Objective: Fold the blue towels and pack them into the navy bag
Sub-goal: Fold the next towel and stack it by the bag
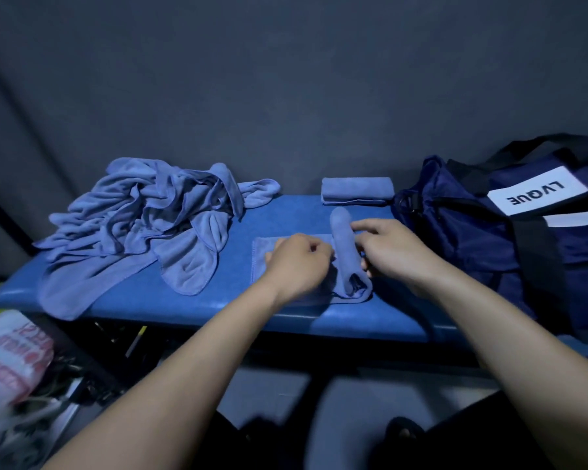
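Note:
A blue towel [345, 252] lies on the blue bench [218, 310], partly rolled into a tube with a flat part spread to its left. My left hand [297, 266] rests on the flat part with curled fingers at the roll's left side. Fingers of my right hand [392, 251] curl round the roll from the right. A folded blue towel [357, 189] sits behind them by the wall. Loose blue towels [143, 222] are heaped at the bench's left end. The navy bag [489, 239] stands at the right end, its white label reading LVQUE.
A dark wall rises right behind the bench. Low on the left lies a white plastic bag [11, 361] with red print among clutter on the floor. The bag's black straps [537, 259] hang over its side.

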